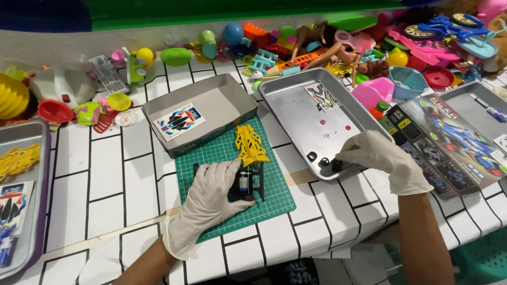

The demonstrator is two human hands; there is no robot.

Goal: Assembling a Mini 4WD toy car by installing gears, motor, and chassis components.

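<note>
Tiled table: L hand flat, open on black chassis; R hand pinching small part in tray.

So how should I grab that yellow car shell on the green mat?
Probably pinch the yellow car shell across its narrow middle, coming straight down from above. It lies flat on the green mat, long and slim, with the box close behind and the left hand just below it.

Dark toy-car box, far right
</note>
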